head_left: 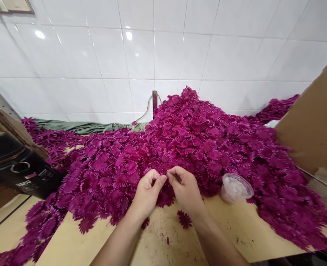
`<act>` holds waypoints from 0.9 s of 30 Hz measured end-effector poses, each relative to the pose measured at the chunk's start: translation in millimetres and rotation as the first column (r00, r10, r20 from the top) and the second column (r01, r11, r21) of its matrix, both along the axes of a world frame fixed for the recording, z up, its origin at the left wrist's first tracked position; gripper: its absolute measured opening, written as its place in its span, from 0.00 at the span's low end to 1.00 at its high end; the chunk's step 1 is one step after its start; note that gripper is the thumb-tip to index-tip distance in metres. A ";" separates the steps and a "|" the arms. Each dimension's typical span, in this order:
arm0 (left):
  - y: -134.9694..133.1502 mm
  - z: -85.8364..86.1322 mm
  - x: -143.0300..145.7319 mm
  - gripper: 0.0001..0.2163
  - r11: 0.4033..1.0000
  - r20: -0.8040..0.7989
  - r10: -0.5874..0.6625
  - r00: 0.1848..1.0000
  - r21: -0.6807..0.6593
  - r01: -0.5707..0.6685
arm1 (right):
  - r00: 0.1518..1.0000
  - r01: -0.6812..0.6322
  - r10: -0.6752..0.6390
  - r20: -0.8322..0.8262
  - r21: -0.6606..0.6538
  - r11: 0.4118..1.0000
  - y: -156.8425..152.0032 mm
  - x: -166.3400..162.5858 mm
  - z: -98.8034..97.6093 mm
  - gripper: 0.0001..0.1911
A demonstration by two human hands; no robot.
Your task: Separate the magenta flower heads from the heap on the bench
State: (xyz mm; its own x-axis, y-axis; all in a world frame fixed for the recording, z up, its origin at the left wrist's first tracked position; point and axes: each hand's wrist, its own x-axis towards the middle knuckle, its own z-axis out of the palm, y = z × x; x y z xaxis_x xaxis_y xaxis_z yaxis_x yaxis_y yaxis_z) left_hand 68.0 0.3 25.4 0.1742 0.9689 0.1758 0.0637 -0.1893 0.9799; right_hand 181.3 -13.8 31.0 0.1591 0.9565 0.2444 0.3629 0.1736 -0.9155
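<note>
Magenta flowers [196, 138] lie beyond both hands [149, 190] [184, 186]; anything pinched is indistinct.

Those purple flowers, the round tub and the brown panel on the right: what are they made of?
Flowers: probably dyed fabric, mostly matte, with thin, near-identical petals; thin plastic can't be ruled out.
Tub: likely clear plastic, smooth and glossy, judging by its see-through wall.
Panel: looks like cardboard, dull, flat and plain brown.
</note>
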 end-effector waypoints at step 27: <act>-0.8 8.0 14.5 0.07 0.996 -0.231 -0.058 0.971 0.057 0.073 | 0.772 -0.241 0.121 -0.625 -0.111 0.964 -6.8 32.6 -5.2 0.11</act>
